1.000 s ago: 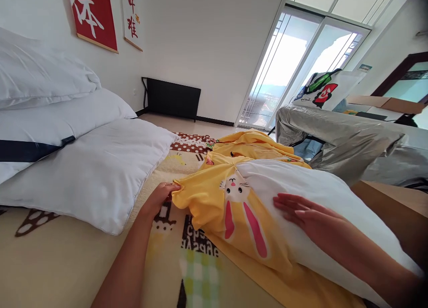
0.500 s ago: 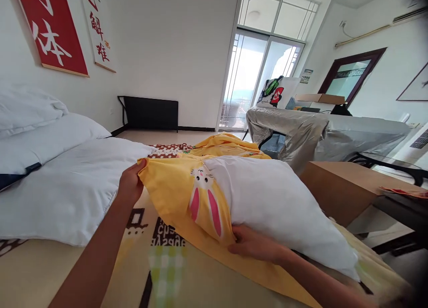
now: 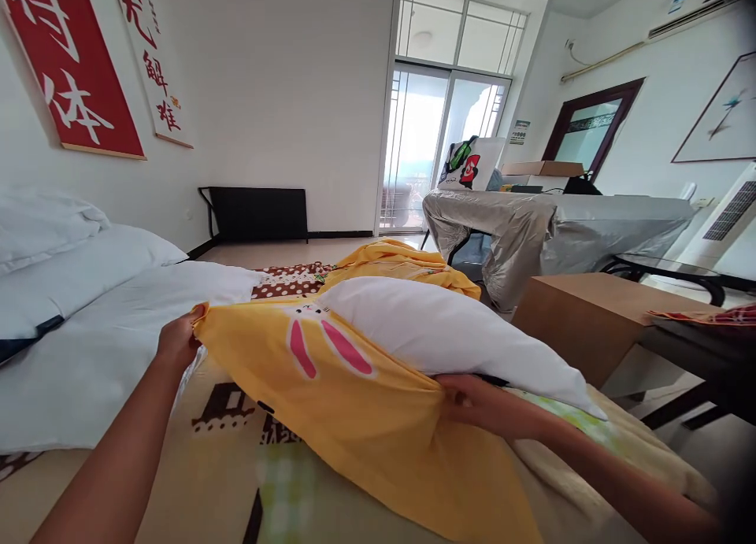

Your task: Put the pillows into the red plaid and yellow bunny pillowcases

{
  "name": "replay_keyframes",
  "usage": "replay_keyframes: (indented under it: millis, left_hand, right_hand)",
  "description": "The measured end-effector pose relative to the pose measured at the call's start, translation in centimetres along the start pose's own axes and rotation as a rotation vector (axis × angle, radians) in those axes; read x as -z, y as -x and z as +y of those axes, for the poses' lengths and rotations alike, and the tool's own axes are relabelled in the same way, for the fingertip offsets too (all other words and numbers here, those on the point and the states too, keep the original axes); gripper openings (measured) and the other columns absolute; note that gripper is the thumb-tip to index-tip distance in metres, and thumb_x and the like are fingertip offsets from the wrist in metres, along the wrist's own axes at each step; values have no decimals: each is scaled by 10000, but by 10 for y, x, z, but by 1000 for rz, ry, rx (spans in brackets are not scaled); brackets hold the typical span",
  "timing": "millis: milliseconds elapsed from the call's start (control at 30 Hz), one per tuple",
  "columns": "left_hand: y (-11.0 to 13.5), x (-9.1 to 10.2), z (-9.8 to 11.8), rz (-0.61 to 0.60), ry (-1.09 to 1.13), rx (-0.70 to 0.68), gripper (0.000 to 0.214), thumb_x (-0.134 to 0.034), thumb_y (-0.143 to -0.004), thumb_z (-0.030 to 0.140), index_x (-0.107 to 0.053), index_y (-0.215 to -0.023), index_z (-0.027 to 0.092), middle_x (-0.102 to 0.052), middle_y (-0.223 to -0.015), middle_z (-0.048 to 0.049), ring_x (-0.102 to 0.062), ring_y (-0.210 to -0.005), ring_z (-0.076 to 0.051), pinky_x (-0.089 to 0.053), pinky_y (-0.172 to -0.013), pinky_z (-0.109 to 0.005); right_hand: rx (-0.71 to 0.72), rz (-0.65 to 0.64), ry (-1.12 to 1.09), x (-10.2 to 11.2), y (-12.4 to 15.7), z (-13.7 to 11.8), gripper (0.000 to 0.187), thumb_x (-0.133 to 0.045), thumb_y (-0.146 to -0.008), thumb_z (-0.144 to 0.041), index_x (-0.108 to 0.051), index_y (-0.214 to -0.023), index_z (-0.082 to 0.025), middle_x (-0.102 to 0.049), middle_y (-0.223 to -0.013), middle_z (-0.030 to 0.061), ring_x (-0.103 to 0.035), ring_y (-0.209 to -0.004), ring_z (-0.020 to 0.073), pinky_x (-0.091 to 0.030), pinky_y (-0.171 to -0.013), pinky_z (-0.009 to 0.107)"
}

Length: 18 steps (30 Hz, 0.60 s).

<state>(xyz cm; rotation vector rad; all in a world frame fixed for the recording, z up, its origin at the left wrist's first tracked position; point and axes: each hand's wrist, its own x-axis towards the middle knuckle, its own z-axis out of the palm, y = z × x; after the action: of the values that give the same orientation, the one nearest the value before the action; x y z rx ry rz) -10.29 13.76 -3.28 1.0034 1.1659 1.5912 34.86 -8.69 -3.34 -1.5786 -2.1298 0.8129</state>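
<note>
A yellow pillowcase [image 3: 366, 418] with an upside-down rabbit print is stretched between my two hands. My left hand [image 3: 179, 339] pinches its far left corner, next to the white bedding. My right hand [image 3: 476, 402] grips its edge lower down on the right, close under the white pillow [image 3: 437, 323]. That pillow lies along the pillowcase's edge, its left end meeting the cloth near the rabbit's face. Whether any of the pillow is inside the cloth, I cannot tell. The pillowcase's near part hangs loosely over the patterned bed cover [image 3: 218, 481].
More white pillows or bedding [image 3: 71, 371] are piled on the left. Bunched yellow fabric [image 3: 402, 260] lies beyond the pillow. On the right stand a cardboard box [image 3: 591, 308], a dark chair [image 3: 691, 355] and a table under silvery plastic [image 3: 531, 221].
My left hand has pulled the pillowcase corner left and a little down. My right hand has moved right and up, stretching the cloth. The pillow's visible part looks narrower.
</note>
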Motion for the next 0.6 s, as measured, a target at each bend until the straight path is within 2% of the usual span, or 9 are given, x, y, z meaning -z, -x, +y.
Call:
replay_keyframes:
  millis: [67, 167, 233, 333, 400, 500, 567, 600]
  left_hand:
    - [10, 20, -12, 4, -171, 110, 148, -594, -850, 269, -551, -794, 138, -571, -621, 28, -495, -550, -82, -409, -506, -183]
    - [20, 43, -12, -99, -467, 234, 265, -631, -802, 385, -600, -816, 122, -658, -740, -18, -576, -691, -142, -470, -595, -233]
    - [21, 50, -6, -173, -694, 256, 297, -651, -762, 421, -620, -792, 127, -665, -742, -21, -598, -752, -181, -472, -639, -256]
    - [21, 51, -3, -189, -1077, 217, 242, -654, -715, 360, -583, -625, 148, -585, -570, -35, -613, -741, -268, -442, -656, -317]
    - [23, 47, -10, -140, -1300, 154, 200, -611, -712, 302, -551, -587, 158, -601, -615, -92, -620, -820, -357, -438, -706, -397]
    - [29, 40, -27, -94, -1498, 54, 99, -540, -719, 233, -588, -682, 155, -660, -895, -199, -589, -986, -432, -427, -781, -489]
    - [34, 38, -39, -97, -1559, 11, 141, -494, -734, 207, -617, -728, 139, -656, -953, -241, -595, -983, -445, -429, -780, -513]
    - [35, 37, -44, -98, -1574, -12, 178, -468, -745, 200, -630, -742, 126, -652, -949, -260, -601, -968, -451, -430, -770, -523]
  right_hand:
    - [-36, -96, 75, 4, 3, -11, 247, -505, -822, -269, -676, -990, -211, -673, -917, 32, -597, -840, 193, -462, -759, 278]
    - [-20, -240, 284, -4, 0, -42, 273, -550, -788, -281, -663, -1008, -167, -669, -998, 76, -603, -891, 227, -460, -768, 313]
    - [67, -361, 434, -15, -10, -66, 262, -586, -781, -309, -667, -965, -141, -671, -984, 103, -606, -854, 238, -450, -721, 320]
    - [239, -520, 616, -29, -30, -95, 115, -618, -773, -254, -628, -724, -150, -645, -742, 68, -533, -649, 171, -387, -608, 281]
    - [369, -480, 608, -32, -43, -106, 226, -618, -758, -206, -490, -575, -172, -552, -603, 19, -425, -569, 125, -340, -579, 265]
    - [525, -231, 363, -28, -55, -109, 386, -604, -764, -232, -303, -531, -167, -410, -545, -30, -334, -575, 91, -322, -631, 247]
    - [520, -106, 185, -22, -57, -107, 396, -565, -798, -278, -284, -543, -164, -350, -544, -44, -303, -572, 79, -299, -618, 238]
    - [486, -84, 110, -18, -57, -104, 381, -538, -817, -306, -302, -553, -164, -332, -548, -47, -291, -566, 77, -281, -592, 235]
